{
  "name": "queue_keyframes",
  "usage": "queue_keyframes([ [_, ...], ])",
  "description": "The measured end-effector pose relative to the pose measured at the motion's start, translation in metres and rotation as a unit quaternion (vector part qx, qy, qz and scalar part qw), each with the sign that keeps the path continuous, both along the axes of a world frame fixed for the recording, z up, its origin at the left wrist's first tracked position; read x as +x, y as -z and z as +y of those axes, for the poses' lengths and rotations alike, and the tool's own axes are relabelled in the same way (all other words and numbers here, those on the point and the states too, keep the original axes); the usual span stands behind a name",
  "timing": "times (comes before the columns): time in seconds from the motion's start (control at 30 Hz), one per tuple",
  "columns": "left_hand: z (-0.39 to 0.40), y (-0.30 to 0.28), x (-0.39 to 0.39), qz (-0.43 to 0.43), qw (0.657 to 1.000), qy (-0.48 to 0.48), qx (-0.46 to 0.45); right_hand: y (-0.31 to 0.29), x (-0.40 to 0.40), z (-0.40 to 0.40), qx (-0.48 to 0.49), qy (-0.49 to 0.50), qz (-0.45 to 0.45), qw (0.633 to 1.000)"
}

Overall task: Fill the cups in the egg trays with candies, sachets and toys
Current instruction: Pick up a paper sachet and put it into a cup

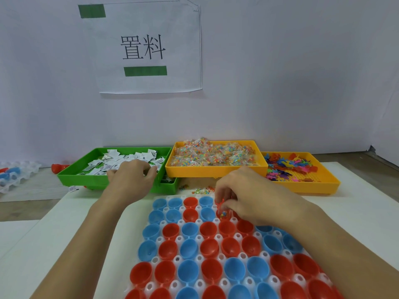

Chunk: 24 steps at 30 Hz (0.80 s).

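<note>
Indoors, white mat (pixel 356 203) beneath lavender wall (pixel 280 72); left hand (pixel 129 180) fingers curl among sachets (pixel 121 161), right hand (pixel 248 195) pinches candy (pixel 223 212).

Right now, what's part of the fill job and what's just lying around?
Job: egg tray, sachet bin, candy bin, toy bin, left hand in the sachets, right hand holding a candy pack.
Lying about: wall sign, spare tray, stray sachet.

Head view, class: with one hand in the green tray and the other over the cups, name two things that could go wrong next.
1. The right hand releases a clear candy packet at a red plastic cup's rim; it may land outside.
2. The left hand reaches into the green plastic tray of white paper sachets unwatched; it may grab several.
</note>
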<state>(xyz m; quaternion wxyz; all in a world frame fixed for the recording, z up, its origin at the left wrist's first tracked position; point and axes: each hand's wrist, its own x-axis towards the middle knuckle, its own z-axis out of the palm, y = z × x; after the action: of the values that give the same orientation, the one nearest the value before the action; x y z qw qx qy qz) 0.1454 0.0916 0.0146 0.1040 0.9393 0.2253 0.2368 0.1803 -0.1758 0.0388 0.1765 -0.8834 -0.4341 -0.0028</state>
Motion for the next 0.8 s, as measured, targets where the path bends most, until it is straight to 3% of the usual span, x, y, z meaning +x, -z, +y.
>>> queue_keyframes([
  [0.57,-0.007,-0.012,-0.010,0.038,0.999,0.023,-0.022,-0.004,-0.004,-0.002,-0.011,-0.004,-0.008,1.000],
  [0.8,-0.007,-0.019,-0.014,-0.133,0.984,0.055,-0.107,-0.006,-0.004,-0.003,-0.008,-0.008,-0.007,1.000],
])
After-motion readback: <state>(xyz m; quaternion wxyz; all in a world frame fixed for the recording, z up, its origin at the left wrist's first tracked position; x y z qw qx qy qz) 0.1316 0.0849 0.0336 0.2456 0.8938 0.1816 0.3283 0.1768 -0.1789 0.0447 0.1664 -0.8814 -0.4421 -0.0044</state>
